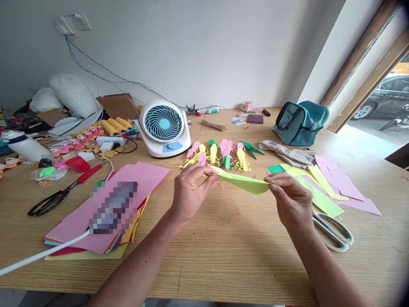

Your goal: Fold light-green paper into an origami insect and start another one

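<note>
A folded sheet of yellow-green paper (244, 181) is stretched between my two hands, held above the wooden table. My left hand (194, 187) pinches its left end between thumb and fingers. At the right end, my right hand (290, 198) pinches the other corner the same way. Just beyond the paper, several folded paper figures (226, 148) in pink, yellow and green stand in a cluster. Beside my right wrist lie scissors (335, 232) with pale green handles, their blades hidden behind the wrist.
Left, a stack of coloured paper (147, 172) bears a blurred-out object with a white cable; red-handled pliers-like cutters (68, 187) lie nearby. A white fan (164, 128) stands behind. On the right are paper scraps (345, 177), a grey cloth (287, 153) and a teal bag (300, 123).
</note>
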A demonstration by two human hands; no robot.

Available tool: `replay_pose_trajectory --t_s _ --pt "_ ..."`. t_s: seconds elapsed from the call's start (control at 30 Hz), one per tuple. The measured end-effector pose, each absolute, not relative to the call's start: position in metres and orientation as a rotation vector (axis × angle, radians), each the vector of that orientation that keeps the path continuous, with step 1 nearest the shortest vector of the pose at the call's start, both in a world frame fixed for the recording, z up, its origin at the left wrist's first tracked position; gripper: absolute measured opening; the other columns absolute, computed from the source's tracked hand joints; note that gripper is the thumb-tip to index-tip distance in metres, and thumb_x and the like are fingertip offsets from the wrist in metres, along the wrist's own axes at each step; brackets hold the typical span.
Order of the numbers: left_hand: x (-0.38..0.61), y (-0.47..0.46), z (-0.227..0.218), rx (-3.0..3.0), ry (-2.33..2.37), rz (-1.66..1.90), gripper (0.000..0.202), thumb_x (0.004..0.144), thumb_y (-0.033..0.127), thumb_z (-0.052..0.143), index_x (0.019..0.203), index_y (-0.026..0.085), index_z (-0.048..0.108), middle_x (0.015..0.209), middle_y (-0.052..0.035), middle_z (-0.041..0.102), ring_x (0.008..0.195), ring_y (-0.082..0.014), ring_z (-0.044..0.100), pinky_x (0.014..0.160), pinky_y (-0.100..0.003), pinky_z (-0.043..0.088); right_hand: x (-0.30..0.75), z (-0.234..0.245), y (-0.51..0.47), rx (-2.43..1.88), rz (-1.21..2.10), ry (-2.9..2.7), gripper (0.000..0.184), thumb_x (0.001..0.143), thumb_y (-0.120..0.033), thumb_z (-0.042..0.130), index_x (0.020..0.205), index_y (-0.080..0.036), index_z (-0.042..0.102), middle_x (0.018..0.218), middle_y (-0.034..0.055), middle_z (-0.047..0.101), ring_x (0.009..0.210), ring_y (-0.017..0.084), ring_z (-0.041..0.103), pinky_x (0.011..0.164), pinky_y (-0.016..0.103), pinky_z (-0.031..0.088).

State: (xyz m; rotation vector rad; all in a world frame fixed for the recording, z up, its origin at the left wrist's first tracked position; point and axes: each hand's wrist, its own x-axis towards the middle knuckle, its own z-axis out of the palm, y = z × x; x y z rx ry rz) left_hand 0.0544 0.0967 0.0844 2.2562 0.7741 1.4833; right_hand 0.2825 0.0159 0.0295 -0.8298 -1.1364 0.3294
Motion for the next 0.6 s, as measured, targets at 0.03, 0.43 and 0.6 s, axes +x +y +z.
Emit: replay_pose_trajectory --t_s 0.03,0.43,0.6 --pt "0.0545 0.0964 0.0846 2.253 0.779 1.481 0.003 0.084 0.022 0.069 0.084 0.021 0.071 0.083 -0.0025 0.071 0.081 -0.0168 0.064 0.080 -0.029 0.049 0.2823 0.0296 0.0159 -0.834 0.325 -1.132 0.013 0.080 -0.017 0.073 0.085 -0.028 0.076 0.085 0.0025 0.068 0.086 0.019 0.062 0.079 0.035 0.051" --pt "0.0562 0.0975 0.0826 2.250 0.809 1.340 0.004 0.085 0.023 0.067 0.087 0.021 0.070 0.085 -0.0015 0.071 0.084 -0.0162 0.065 0.082 -0.028 0.048 0.2820 0.0296 0.0171 -0.869 0.405 -1.052 0.003 0.081 -0.025 0.074 0.082 -0.027 0.073 0.083 0.0032 0.065 0.084 0.018 0.060 0.073 0.031 0.050" --pt "0.0573 0.0947 0.0844 2.141 0.853 1.357 0.007 0.082 0.023 0.069 0.089 0.022 0.069 0.087 -0.0004 0.073 0.084 -0.0166 0.066 0.084 -0.029 0.050 0.2827 0.0291 0.0173 -0.883 0.419 -1.013 0.003 0.080 -0.027 0.075 0.080 -0.026 0.071 0.084 0.0034 0.064 0.084 0.018 0.060 0.075 0.033 0.051"
